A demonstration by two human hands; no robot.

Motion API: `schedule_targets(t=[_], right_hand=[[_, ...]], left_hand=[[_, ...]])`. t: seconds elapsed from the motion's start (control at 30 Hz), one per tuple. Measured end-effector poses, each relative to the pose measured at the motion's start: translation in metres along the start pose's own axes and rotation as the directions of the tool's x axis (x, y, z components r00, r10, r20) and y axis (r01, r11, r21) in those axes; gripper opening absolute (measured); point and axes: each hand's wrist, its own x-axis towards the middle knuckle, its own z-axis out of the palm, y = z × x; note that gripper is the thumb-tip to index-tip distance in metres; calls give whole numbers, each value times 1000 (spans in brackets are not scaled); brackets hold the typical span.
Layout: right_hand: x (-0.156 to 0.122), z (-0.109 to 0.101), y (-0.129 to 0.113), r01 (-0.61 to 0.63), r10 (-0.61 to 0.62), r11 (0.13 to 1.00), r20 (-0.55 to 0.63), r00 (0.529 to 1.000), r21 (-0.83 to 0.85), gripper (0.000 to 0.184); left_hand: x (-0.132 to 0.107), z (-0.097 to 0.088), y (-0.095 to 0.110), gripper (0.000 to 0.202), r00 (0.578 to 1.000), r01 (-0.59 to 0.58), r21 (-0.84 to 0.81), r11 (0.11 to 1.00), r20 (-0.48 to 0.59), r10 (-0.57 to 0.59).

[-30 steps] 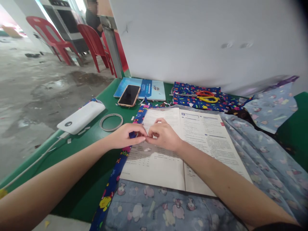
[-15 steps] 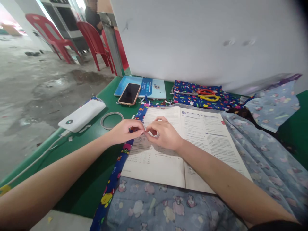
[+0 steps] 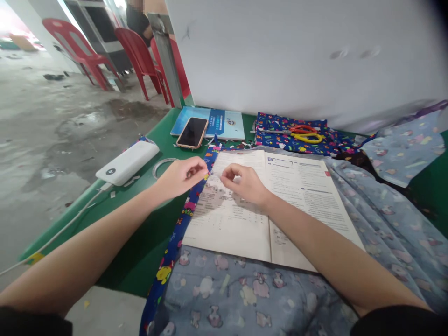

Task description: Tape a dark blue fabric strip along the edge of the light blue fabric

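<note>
My left hand [image 3: 182, 177] is pinched closed above the dark blue printed border [image 3: 189, 205] of a cloth, close to the left edge of an open book [image 3: 227, 238]. Over the book's left page my right hand [image 3: 245, 183] is pinched too, thumb against fingertips. A small gap separates the two hands. Whatever lies in either pinch is too small to make out. Beneath the book spreads a grey-blue cloth [image 3: 210, 289] with printed animals. A ring-shaped roll [image 3: 159, 165] is partly hidden behind my left hand.
On the green table [image 3: 122, 252] are a white power bank [image 3: 128, 163] with a cable, a phone [image 3: 192, 133] on a blue booklet [image 3: 231, 126], and scissors [image 3: 306, 135] on folded blue cloth [image 3: 290, 122]. Red chairs [image 3: 140, 56] and a seated person [image 3: 138, 23] are beyond.
My hands, which met fingertip to fingertip over the book's left edge, have drawn apart: the left slightly left and up, the right slightly right and up. The view has shifted a little.
</note>
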Motion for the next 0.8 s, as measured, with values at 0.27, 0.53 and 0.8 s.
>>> schedule_targets(t=[0.27, 0.53, 0.8], right_hand=[[-2, 6, 1, 103, -88, 962, 73, 993, -253, 14], [-16, 10, -22, 433, -422, 758, 139, 896, -488, 18], [-35, 24, -56, 525, -430, 694, 301, 851, -492, 22]], left_hand=[[-61, 6, 50, 42, 956, -22, 424, 905, 275, -106], [-126, 14, 51, 37, 941, 94, 570, 816, 216, -259], [-149, 18, 56, 27, 956, 161, 510, 845, 132, -262]])
